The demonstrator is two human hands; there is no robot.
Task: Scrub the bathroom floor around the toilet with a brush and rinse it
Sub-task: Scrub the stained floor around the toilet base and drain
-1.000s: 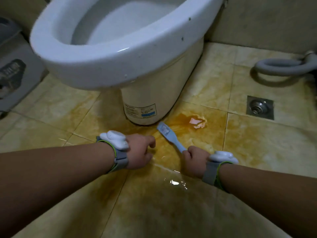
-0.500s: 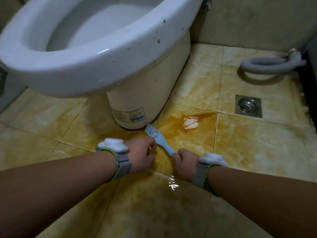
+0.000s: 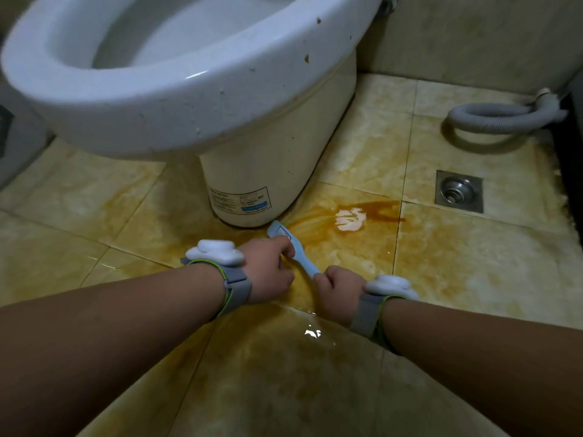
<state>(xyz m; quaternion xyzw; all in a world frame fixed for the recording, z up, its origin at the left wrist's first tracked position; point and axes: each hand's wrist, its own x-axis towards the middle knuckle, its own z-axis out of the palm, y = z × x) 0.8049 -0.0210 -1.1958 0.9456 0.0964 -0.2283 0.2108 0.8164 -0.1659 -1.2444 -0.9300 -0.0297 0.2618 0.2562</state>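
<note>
Bathroom floor, head view, looking down past both forearms.

- We note the brush (image 3: pixel 305 263), light blue, lying low on the floor (image 3: pixel 473 263). Its head sits just beside the foot of the toilet (image 3: pixel 189 99) pedestal and its handle angles back toward the person.
- Right hand (image 3: pixel 339 291): fingers wrapped in a fist round the tail end of the handle.
- Left hand (image 3: pixel 268 269): fingers curled, tips bearing down on the brush just behind its head. We cannot tell whether the thumb passes under it.
- Each wrist carries a grey strap with a white unit on top, left (image 3: pixel 214 252) and right (image 3: pixel 391 285).
- The tiles are yellowish and streaked. A darker orange-brown stain (image 3: pixel 315 223) spreads right from the brush head, with a pale patch (image 3: pixel 350 219) in it. Foam or glare, we cannot say.
- A wet sheen (image 3: pixel 312 334) glints on the tile nearer the person, between the forearms.
- The toilet bowl is white and flecked with dark specks on its outer rim. A printed label (image 3: pixel 239 200) sits low on the pedestal.
- Well apart to the right is a square metal floor drain (image 3: pixel 459 190). Beyond it a grey ribbed hose (image 3: pixel 492 118) curls along the floor near the wall.
</note>
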